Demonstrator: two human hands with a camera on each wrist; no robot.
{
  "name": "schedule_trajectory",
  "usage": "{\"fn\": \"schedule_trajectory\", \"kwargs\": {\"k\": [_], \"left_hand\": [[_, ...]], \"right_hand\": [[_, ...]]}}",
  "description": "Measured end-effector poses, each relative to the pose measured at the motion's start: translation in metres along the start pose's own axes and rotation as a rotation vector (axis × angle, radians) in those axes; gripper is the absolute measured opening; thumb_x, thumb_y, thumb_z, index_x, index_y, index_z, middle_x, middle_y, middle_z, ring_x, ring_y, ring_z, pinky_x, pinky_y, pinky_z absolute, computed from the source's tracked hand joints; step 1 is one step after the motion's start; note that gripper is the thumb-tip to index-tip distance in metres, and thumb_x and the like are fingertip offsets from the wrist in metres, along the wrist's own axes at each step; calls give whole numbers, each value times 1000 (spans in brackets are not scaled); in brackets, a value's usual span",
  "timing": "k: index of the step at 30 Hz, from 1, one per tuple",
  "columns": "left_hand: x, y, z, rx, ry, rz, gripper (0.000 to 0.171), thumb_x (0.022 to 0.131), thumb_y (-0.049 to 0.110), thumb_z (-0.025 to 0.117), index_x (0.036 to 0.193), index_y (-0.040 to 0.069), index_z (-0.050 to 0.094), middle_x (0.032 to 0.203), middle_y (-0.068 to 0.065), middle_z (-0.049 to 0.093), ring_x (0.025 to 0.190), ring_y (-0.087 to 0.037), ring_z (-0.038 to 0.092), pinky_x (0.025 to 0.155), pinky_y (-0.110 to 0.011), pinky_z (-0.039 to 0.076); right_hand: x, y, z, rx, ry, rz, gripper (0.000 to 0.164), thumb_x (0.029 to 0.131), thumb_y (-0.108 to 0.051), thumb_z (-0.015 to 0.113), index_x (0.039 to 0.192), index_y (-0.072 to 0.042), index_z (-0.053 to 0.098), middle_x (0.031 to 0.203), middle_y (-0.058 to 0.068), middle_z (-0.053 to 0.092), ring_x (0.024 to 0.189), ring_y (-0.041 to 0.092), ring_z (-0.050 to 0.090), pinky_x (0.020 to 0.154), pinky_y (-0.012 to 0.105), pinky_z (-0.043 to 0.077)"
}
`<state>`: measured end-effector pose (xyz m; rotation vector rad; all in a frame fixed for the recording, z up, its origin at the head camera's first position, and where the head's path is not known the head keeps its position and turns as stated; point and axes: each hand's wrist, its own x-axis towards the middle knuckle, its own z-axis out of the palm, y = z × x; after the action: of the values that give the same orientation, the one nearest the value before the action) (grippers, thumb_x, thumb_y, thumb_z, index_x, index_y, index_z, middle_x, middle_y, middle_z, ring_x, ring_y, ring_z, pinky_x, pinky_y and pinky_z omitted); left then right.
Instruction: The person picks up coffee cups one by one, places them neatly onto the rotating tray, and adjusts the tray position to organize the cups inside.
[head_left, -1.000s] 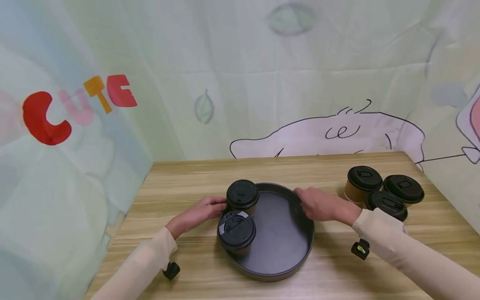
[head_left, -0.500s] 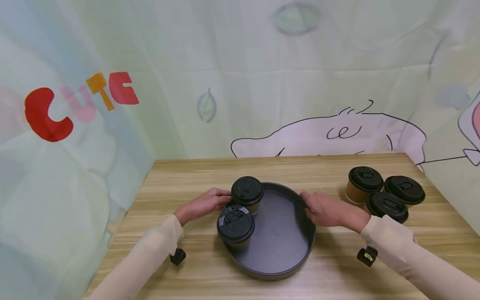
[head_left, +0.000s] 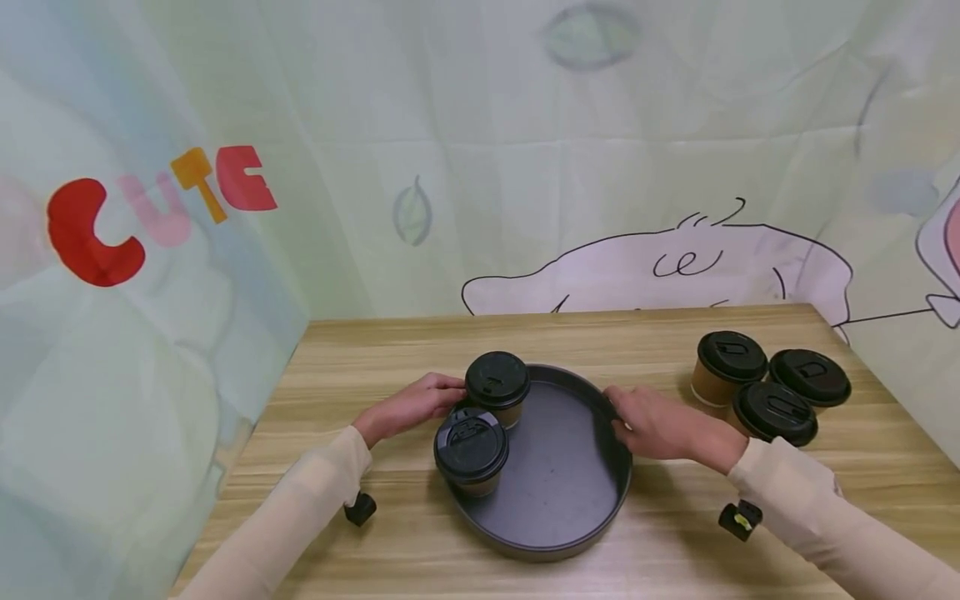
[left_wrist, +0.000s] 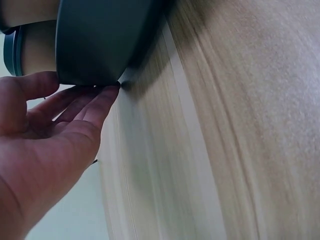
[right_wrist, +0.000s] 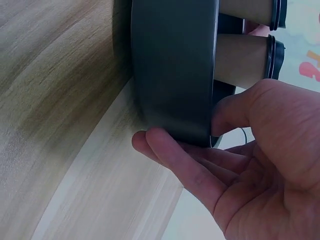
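A round dark grey pan point(head_left: 558, 483) sits on the wooden table. Two brown paper coffee cups with black lids stand at its left: a rear cup point(head_left: 497, 382) and a front cup point(head_left: 471, 450). At the pan's left rear, my left hand point(head_left: 412, 408) holds the wall; the left wrist view has its thumb point(left_wrist: 42, 84) by the rim and the fingers against the outer side. Opposite, my right hand point(head_left: 660, 423) grips the right rear rim, thumb point(right_wrist: 232, 116) over the edge and fingers point(right_wrist: 172, 155) along the outer wall. The rear cup partly hides the left fingertips.
Several more items share the table point(head_left: 375, 350): at the right, beyond my right forearm, a group of lidded coffee cups point(head_left: 731, 367) stands close together. A printed curtain point(head_left: 360, 208) hangs behind and to the left of the table.
The pan has turned slightly clockwise, and both cups moved with it. My left hand shifted away and rightward, my right hand slightly nearer and rightward; both keep holding the pan.
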<state>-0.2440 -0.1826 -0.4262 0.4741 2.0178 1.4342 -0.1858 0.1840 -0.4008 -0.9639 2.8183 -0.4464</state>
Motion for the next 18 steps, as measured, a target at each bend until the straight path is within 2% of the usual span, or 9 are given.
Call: {"fn": "schedule_trajectory", "kwargs": {"k": [3, 7, 10, 13, 15, 18], "left_hand": [[-1, -1, 0, -3, 1, -1, 43, 102, 17, 41, 139, -4, 45, 138, -18, 50, 125, -24, 48, 105, -39, 39], [-3, -4, -2, 0, 3, -4, 44, 102, 19, 42, 140, -5, 44, 140, -18, 47, 128, -26, 45, 106, -40, 37], [-5, -4, -2, -13, 9, -15, 46, 102, 19, 42, 141, -5, 41, 143, -19, 44, 131, -27, 43, 106, -40, 37], [-8, -4, -2, -21, 19, -24, 47, 102, 19, 42, 142, -6, 38, 145, -20, 40, 132, -29, 41, 106, -42, 36], [-11, -3, -1, -24, 28, -36, 48, 102, 19, 43, 143, -6, 38, 146, -20, 39, 133, -29, 40, 107, -42, 35], [-15, -4, 0, -16, 42, -44, 48, 102, 19, 44, 143, -4, 39, 147, -18, 39, 133, -28, 39, 107, -41, 35]], "right_hand": [[-1, 0, -1, 24, -10, 6, 34, 91, -12, 61, 118, 4, 50, 76, 0, 60, 61, 6, 54, 54, 25, 46], [-7, -2, -8, 15, 20, 12, 51, 93, -30, 63, 131, 1, 47, 95, 8, 67, 76, 14, 64, 64, 30, 53], [-16, 0, -17, -91, 93, -15, 63, 89, -46, 64, 135, -5, 49, 109, 10, 66, 92, 23, 65, 74, 39, 54], [-29, 6, -27, -217, 158, -52, 73, 81, -56, 68, 135, -10, 53, 119, 10, 62, 106, 30, 59, 85, 49, 50], [-39, 11, -34, -288, 168, -51, 79, 76, -63, 69, 135, -14, 54, 124, 9, 59, 112, 33, 55, 89, 55, 45], [-55, 18, -43, -340, 154, -16, 87, 70, -75, 63, 136, -19, 53, 130, 9, 55, 118, 36, 49, 90, 62, 40]]}}
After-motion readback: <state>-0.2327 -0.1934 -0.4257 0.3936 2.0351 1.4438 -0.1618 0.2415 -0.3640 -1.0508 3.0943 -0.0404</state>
